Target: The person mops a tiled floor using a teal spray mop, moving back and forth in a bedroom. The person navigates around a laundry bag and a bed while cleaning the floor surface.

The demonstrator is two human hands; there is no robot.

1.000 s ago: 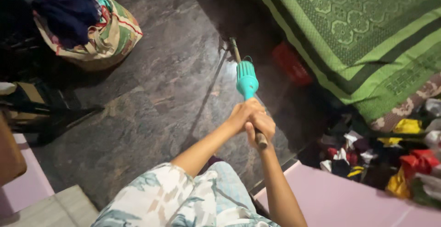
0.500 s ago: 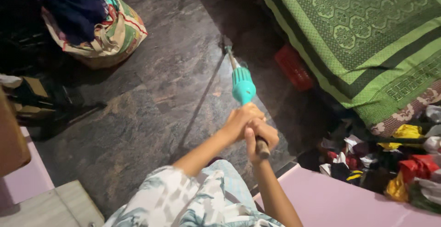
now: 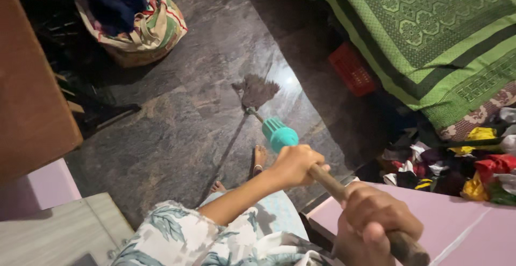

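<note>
Sweeping floor [image 3: 177, 137] with broom [image 3: 256, 91] | grip: left hand [image 3: 293, 165] and right hand [image 3: 376, 220] both closed around stick [image 3: 328, 182], left ahead near teal collar [image 3: 279, 134] | advice: keep head flat, short strokes | location: head on floor, mid-room | axis: runs from lower right up-left, head pointing away toward bag [image 3: 134, 18].

Dark stone floor [image 3: 177, 131] under mop head [image 3: 257, 91], cloth bundle [image 3: 134, 21], red crate [image 3: 352, 69].

No packages, labels, signs or screens show anywhere in this view of the room.
</note>
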